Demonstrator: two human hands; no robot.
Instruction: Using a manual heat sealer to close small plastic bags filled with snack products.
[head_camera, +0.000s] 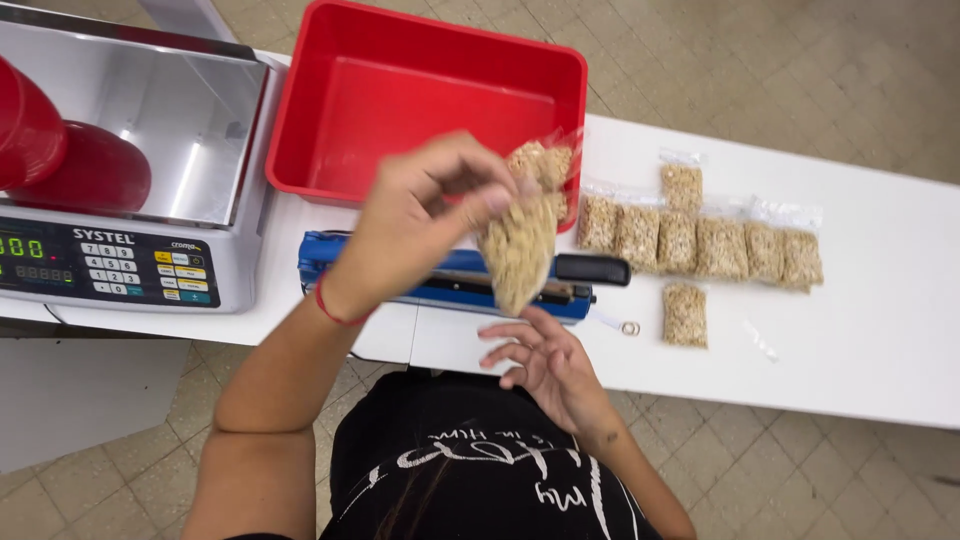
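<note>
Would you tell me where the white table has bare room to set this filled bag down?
The table is bare right of the sealed bags and along its near edge. It is crowded between the scale, the red tub and the blue sealer.

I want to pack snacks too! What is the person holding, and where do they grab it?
The left hand holds a small clear bag of grain by its top, so it hangs down. The right hand is open below it, holding nothing.

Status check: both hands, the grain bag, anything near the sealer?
Left hand pinching clear grain bag by its top, above blue sealer. Right hand open below, empty. Filled bags lie right of sealer.
</note>
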